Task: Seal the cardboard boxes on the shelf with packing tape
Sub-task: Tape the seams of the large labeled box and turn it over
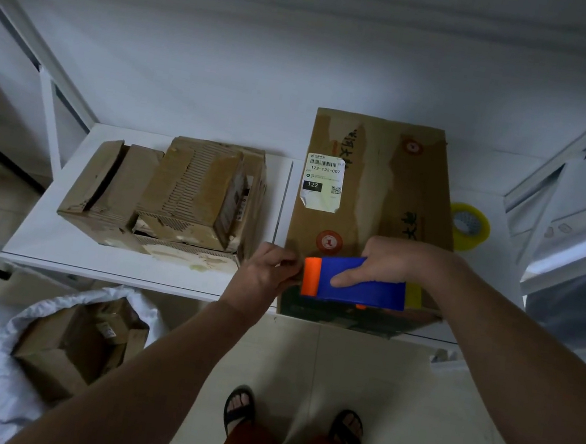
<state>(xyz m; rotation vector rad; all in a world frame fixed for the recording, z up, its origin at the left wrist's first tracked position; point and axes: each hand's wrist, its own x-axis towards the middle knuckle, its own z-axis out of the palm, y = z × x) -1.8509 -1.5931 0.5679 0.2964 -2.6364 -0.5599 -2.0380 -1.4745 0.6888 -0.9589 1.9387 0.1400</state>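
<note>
Right hand (388,260): you grip the blue tape dispenser (358,283), thumb along its side, at the near edge of the big box (375,196).
Left hand (269,269): fingers curled at the dispenser's orange end (310,276), probably pinching tape; too blurred to confirm.
Big box: right side of the white shelf (52,243), flaps closed.
Battered boxes (170,196): left on the shelf.
Spare tape roll (471,227): just right of the big box.

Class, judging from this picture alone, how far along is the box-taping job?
Done: nothing clearly sealed. In hand: the right hand holds the blue dispenser on the big box's near edge; the left hand pinches at its orange end. Left: that box's tape run and the battered boxes alongside.
</note>
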